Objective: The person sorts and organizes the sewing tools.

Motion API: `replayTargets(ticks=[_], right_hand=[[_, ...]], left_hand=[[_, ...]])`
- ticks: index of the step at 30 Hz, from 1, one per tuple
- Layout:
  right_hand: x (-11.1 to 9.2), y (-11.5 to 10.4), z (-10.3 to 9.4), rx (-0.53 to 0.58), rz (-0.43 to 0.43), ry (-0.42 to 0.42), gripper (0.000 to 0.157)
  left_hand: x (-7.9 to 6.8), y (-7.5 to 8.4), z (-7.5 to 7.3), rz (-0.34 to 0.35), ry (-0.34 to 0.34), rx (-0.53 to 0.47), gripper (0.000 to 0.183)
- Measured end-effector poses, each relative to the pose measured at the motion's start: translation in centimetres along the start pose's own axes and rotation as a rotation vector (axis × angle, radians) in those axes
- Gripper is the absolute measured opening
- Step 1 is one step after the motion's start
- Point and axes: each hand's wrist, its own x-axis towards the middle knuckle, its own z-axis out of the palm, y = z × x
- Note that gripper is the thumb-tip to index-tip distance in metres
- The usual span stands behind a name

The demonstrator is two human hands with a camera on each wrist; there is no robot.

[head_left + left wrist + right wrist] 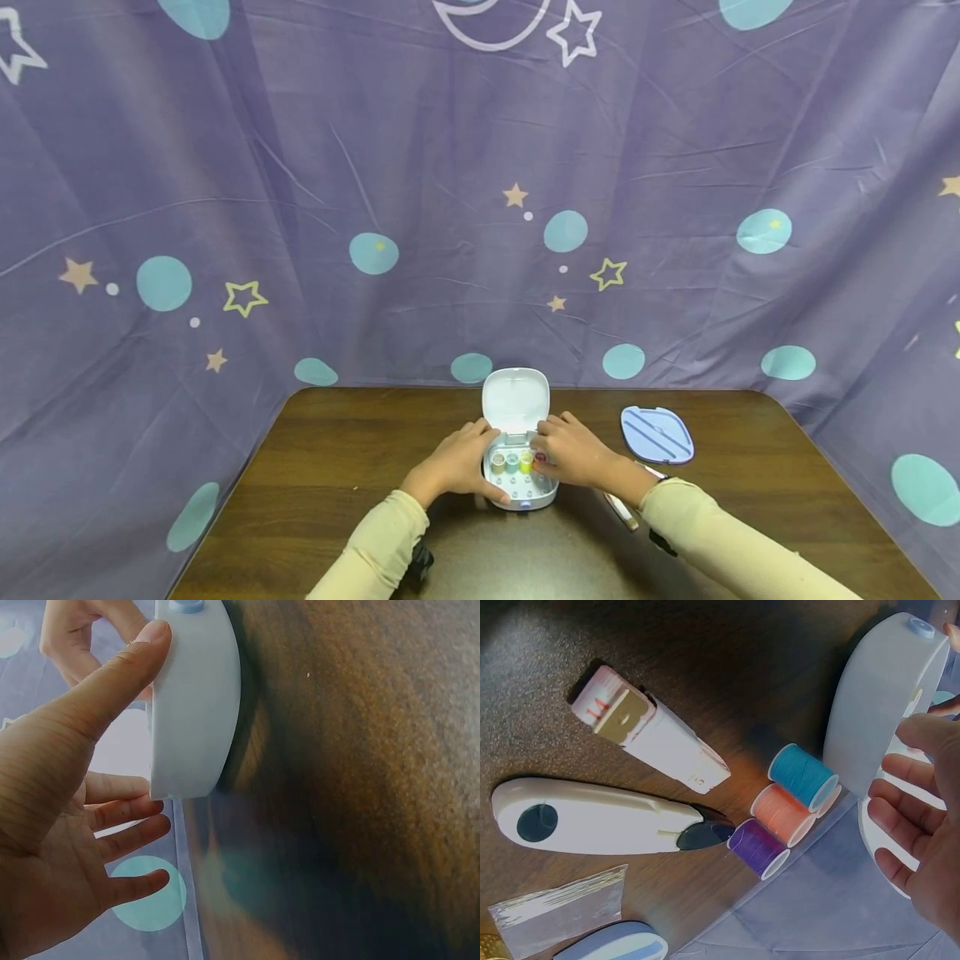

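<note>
A white sewing box [517, 503] stands on the table with its lid [516, 398] raised. In its tray, beige [498, 464], teal [512, 463] and yellow [527, 462] thread spools stand in a row among small pegs. My left hand [460, 461] grips the box's left side, thumb over the front edge; the left wrist view has the fingers spread near the hinge end. Thumb and fingers of my right hand [573, 450] pinch a red thread spool [541, 457] at the right end of the row, partly hiding it.
Right of the box lie blue [802, 778], orange [783, 815] and purple [758, 847] spools, a white dark-tipped tool [600, 817], a folded measuring tape [660, 739] and a needle packet [562, 911]. A light-blue tray [657, 435] lies farther right. A patterned curtain [420, 317] hangs behind.
</note>
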Motion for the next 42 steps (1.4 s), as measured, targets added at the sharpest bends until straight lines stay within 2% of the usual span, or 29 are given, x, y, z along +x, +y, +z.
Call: replayTargets(ticks=[8,15,22,27,35,42], right_hand=[[-0.3,0.2,-0.6,0.027,0.015,0.062,0.021],[-1.2,0.8,-1.7,0.080,0.051,0.142,0.024],[-2.9,2.0,-2.3,0.077,0.077,0.236,0.021],[-3.9,2.6,-2.4,0.067,0.100,0.229,0.021],[-5.0,2.6,-1.7,0.103,0.087,0.211,0.015],[-5.6,2.6,-0.9,0.098,0.080,0.163,0.022]], left_hand=[[0.0,-0.2,0.3,0.010,0.009,0.031,0.103],[-0.1,-0.6,0.9,0.072,0.084,0.116,0.103],[-0.2,-0.8,1.2,0.092,0.109,0.185,0.103],[-0.3,-1.1,1.5,0.122,0.139,0.186,0.103],[-0.5,-1.6,1.8,0.142,0.169,0.114,0.102],[-0.1,-1.8,1.8,0.151,0.184,0.112,0.100]])
